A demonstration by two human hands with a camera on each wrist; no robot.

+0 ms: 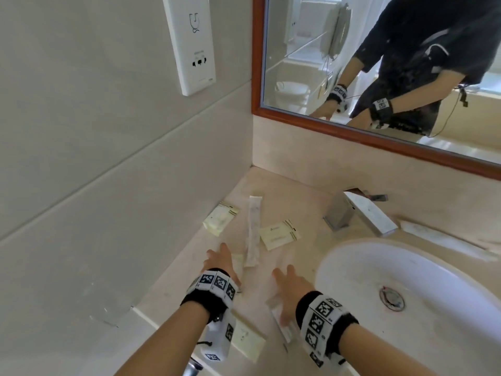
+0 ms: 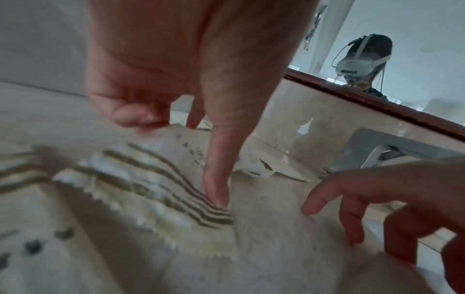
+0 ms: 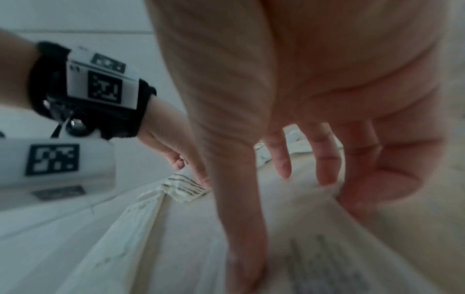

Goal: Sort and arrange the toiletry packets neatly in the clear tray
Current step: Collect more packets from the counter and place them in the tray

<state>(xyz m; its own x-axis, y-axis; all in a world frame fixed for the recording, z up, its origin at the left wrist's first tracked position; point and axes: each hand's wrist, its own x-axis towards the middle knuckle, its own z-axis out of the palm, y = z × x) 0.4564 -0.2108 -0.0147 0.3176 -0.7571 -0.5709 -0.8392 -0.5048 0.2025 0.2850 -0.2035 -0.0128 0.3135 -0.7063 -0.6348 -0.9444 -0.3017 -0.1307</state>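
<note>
both grips open — left grip (image 1: 220,260) and right grip (image 1: 291,287) press flat packets (image 1: 279,234).

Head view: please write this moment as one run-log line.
left hand: thumb presses striped packet | right hand: fingers on packet | long packet: untouched | tray: not seen

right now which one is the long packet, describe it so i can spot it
Start at the white sink and look left across the beige counter toward the wall corner. The long packet lies between two squarish cream packets; it alone is a narrow white strip, running away from the left hand.
</note>
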